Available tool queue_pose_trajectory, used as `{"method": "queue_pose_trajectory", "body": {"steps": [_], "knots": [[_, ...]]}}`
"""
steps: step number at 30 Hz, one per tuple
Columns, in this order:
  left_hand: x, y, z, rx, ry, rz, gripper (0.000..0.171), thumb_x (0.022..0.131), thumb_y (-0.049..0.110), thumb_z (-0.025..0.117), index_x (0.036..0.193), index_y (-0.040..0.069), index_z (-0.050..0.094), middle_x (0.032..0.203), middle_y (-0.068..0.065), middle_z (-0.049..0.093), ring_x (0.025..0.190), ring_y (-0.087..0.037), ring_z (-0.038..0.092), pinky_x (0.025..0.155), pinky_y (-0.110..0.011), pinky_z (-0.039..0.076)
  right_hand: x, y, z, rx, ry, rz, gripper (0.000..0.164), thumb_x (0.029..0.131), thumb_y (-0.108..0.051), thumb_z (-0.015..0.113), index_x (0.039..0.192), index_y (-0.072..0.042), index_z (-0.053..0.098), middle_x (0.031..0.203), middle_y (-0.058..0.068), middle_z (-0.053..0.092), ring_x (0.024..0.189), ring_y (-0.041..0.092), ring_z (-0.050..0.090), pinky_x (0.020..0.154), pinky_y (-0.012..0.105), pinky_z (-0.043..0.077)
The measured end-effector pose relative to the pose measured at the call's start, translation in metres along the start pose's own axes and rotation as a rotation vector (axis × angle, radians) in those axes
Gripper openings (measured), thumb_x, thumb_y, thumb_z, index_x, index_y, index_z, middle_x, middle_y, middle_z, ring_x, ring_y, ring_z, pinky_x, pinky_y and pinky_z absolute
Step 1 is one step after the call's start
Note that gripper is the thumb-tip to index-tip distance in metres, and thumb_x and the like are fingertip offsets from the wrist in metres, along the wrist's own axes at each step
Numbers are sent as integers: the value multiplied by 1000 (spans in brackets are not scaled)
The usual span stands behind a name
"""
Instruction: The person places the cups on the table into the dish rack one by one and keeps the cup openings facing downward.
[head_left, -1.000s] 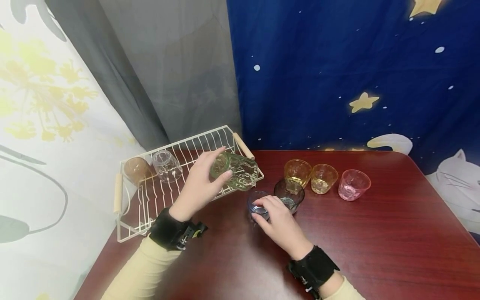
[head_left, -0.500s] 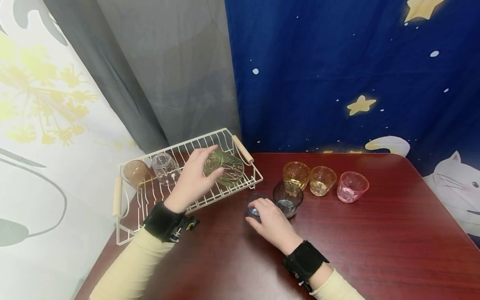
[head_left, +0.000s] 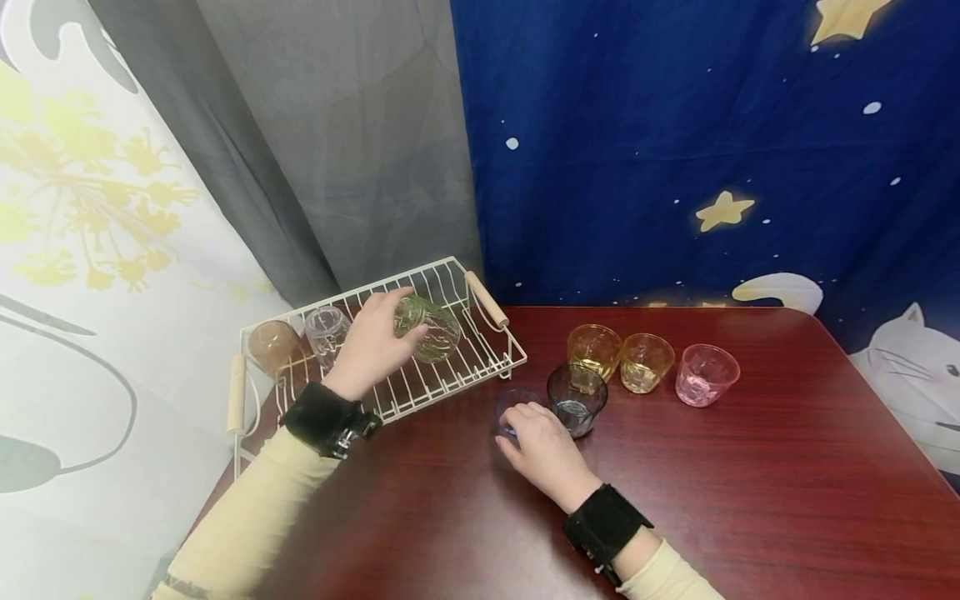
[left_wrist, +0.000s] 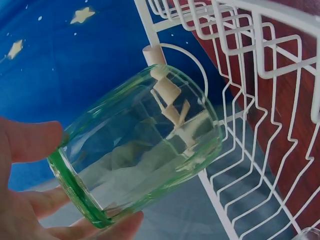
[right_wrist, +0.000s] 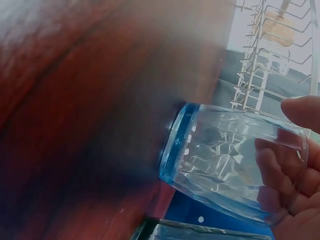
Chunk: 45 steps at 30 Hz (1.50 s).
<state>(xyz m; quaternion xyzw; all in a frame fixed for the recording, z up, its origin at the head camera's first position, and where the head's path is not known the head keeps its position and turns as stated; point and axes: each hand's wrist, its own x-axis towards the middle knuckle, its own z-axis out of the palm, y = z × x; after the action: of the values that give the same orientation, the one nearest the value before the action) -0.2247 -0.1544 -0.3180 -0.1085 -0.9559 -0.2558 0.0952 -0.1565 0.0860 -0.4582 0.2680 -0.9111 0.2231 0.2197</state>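
Note:
My left hand (head_left: 375,342) holds a green-tinted glass (head_left: 435,335) by its thick base, tilted with its mouth down and to the right, over the white wire dish rack (head_left: 397,408). In the left wrist view the thumb and fingers are wrapped about the base of the green glass (left_wrist: 135,150). My right hand (head_left: 546,450) is around the rim of a blue-tinted glass (right_wrist: 225,155) standing upright on the table, its thumb on one side and fingers on the other. A dark grey glass (head_left: 577,408) stands just right of it.
On the rack's left side sit an upturned amber glass (head_left: 273,346) and an upturned clear glass (head_left: 327,329), partly behind my left hand. Two yellow glasses (head_left: 592,346) and a pink glass (head_left: 705,377) stand upright toward the back right. Curtains hang behind the table (head_left: 750,483).
My left hand has carried the green glass leftward, from the rack's right end to over its middle. The right hand has stayed at the blue glass, with only a slight shift.

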Motion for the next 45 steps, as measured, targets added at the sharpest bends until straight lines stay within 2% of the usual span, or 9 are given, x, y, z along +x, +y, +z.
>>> {"method": "queue_pose_trajectory", "body": {"steps": [3, 8, 13, 17, 23, 30, 35, 45], "knots": [[6, -5, -2, 1, -28, -15, 67, 89, 30, 68, 147, 10, 41, 135, -22, 51, 122, -38, 53, 105, -55, 44, -1, 1, 1, -29, 21, -26, 18, 76, -16, 81, 82, -15, 65, 76, -5, 64, 76, 15, 59, 77, 32, 51], [16, -13, -5, 12, -49, -27, 66, 89, 29, 67, 147, 8, 41, 140, -26, 47, 126, -42, 50, 108, -57, 41, -1, 3, 2, -60, 43, -58, 19, 75, -15, 81, 77, -16, 62, 72, -6, 62, 72, 15, 57, 75, 31, 50], [25, -26, -2, 50, -41, -32, 68, 87, 29, 70, 145, 6, 42, 142, -27, 46, 124, -43, 52, 107, -58, 42, -1, 4, 3, -70, 39, -71, 20, 76, -16, 81, 76, -17, 61, 70, -6, 61, 71, 15, 57, 72, 31, 49], [32, -38, 1, 70, -38, -36, 67, 86, 28, 70, 144, 4, 43, 137, -28, 48, 120, -43, 54, 104, -57, 44, 1, 4, 3, -72, 30, -69, 21, 76, -16, 81, 76, -17, 60, 70, -6, 60, 71, 15, 57, 72, 31, 49], [43, -54, 6, 87, -65, -69, 65, 87, 28, 70, 142, 4, 44, 135, -28, 49, 121, -44, 52, 104, -56, 44, 1, 4, 5, -73, 30, -64, 21, 76, -16, 81, 75, -17, 59, 70, -7, 60, 71, 16, 57, 73, 31, 49], [47, -67, 10, 85, -104, -114, 66, 89, 26, 67, 144, -1, 42, 144, -33, 42, 130, -48, 45, 109, -58, 40, 1, 3, 7, -86, 33, -61, 21, 76, -17, 80, 76, -18, 59, 71, -7, 60, 73, 15, 57, 74, 31, 49], [51, -72, 13, 94, -119, -144, 66, 90, 27, 66, 145, 1, 40, 145, -33, 40, 130, -49, 46, 107, -58, 42, 0, 2, 7, -84, 44, -57, 22, 76, -16, 80, 76, -17, 59, 71, -7, 60, 72, 15, 56, 71, 30, 48], [56, -83, 18, 105, -105, -161, 67, 90, 26, 65, 147, 2, 39, 143, -33, 40, 127, -49, 48, 105, -59, 43, -2, 2, 9, -93, 35, -54, 23, 76, -17, 81, 76, -17, 58, 71, -7, 59, 72, 15, 55, 72, 30, 48]]}}
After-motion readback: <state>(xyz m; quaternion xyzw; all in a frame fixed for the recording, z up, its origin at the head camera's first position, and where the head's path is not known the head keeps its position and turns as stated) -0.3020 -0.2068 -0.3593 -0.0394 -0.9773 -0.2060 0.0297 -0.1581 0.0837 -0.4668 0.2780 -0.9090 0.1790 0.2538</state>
